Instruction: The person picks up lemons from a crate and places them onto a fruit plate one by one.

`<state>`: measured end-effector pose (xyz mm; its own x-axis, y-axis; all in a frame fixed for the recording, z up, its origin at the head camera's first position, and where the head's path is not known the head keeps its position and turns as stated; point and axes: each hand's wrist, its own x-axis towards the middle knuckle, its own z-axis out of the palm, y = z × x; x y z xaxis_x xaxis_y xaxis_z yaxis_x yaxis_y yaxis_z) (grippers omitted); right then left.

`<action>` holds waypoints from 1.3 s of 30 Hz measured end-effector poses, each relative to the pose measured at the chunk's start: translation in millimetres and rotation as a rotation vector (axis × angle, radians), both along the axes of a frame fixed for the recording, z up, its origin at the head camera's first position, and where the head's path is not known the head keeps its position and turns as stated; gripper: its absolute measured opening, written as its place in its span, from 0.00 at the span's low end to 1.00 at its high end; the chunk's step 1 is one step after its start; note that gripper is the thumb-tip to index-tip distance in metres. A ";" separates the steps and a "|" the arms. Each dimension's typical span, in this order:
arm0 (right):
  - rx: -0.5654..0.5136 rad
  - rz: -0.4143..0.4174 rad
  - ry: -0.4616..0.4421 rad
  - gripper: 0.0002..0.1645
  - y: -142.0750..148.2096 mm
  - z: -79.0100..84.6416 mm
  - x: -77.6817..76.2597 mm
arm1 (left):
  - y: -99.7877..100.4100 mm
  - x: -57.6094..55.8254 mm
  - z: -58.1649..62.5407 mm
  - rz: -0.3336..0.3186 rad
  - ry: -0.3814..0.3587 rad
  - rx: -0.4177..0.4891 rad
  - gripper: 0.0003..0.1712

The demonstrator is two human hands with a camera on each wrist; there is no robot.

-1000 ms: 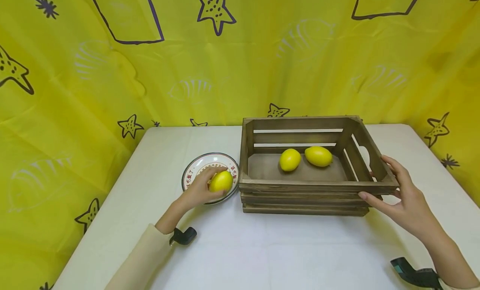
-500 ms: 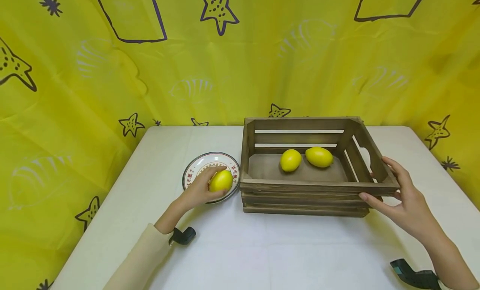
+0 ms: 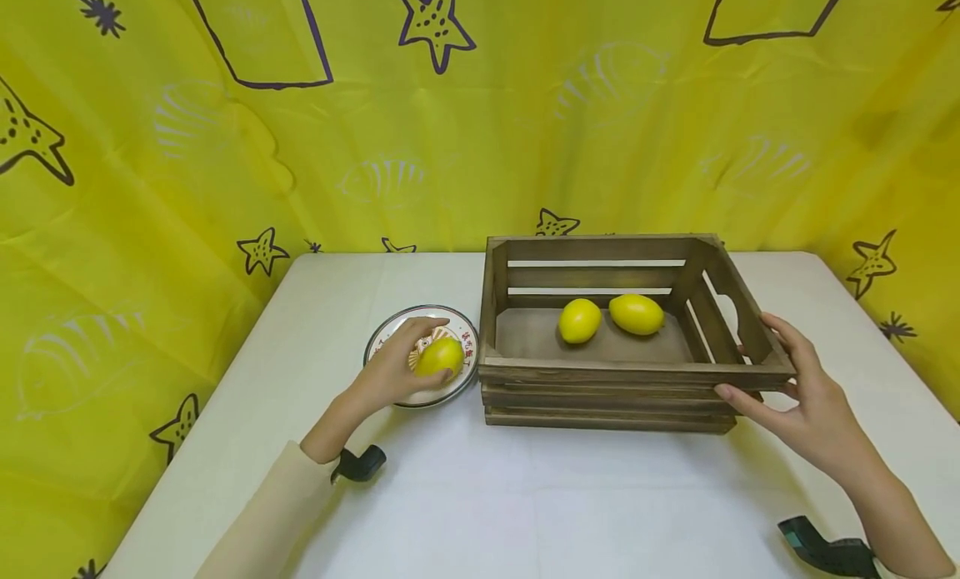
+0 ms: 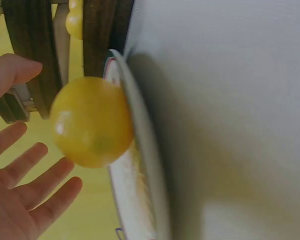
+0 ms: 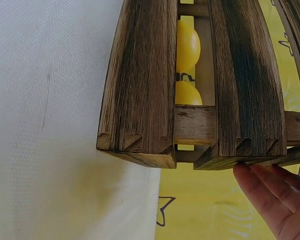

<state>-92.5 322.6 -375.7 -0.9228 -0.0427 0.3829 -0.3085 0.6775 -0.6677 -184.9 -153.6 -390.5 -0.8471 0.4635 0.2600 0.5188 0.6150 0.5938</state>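
Observation:
A yellow lemon [image 3: 441, 359] rests on a round, dark-rimmed plate [image 3: 378, 333] with red characters. My left hand [image 3: 392, 369] curves loosely around the lemon; in the left wrist view its spread fingers [image 4: 42, 175] and thumb stand apart from the lemon [image 4: 92, 122]. To the right of the plate stands a brown slatted wooden crate [image 3: 600, 375], with two lemons, one left [image 3: 580, 321] and one right [image 3: 637, 314], on its floor. My right hand [image 3: 813, 404] holds the crate's right end, thumb at the front corner, fingers on the end panel; some fingertips are partly hidden.
A white cloth [image 3: 540, 504] covers the table. Behind it hangs a yellow curtain [image 3: 480, 146] with starfish and fish drawings. The plate sits close against the crate's left side. Each wrist wears a black camera mount, left [image 3: 360, 464] and right [image 3: 828, 550].
The left fingers have loosened from the lemon, leaving it on the plate, and the hand has drawn back slightly to the left. The right hand and the crate look unchanged.

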 end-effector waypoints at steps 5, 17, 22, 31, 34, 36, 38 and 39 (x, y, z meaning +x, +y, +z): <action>0.001 0.001 -0.002 0.61 -0.4 0.4 -0.1 | 5.4 -1.5 11.9 -0.011 0.089 0.045 0.36; -0.003 0.013 0.012 0.61 -2.0 0.9 -0.6 | 21.9 -2.9 51.4 -0.048 0.255 0.105 0.30; 0.003 0.012 0.011 0.61 -1.7 0.2 1.1 | 37.4 -5.2 70.4 -0.109 0.327 0.136 0.29; 0.010 -0.006 0.020 0.60 3.8 3.7 5.3 | 82.5 -9.1 103.3 -0.286 0.413 0.153 0.27; 0.016 -0.016 0.007 0.60 5.0 3.7 5.0 | 91.6 -8.8 111.2 -0.311 0.429 0.146 0.27; 0.018 -0.012 -0.002 0.60 4.0 3.2 3.9 | 95.2 -8.7 115.1 -0.318 0.438 0.137 0.26; 0.021 -0.005 -0.011 0.61 1.7 3.1 2.5 | 97.5 -8.3 117.9 -0.314 0.442 0.121 0.26; 0.023 -0.001 -0.015 0.61 0.6 3.0 2.0 | 98.2 -8.4 118.7 -0.313 0.440 0.114 0.26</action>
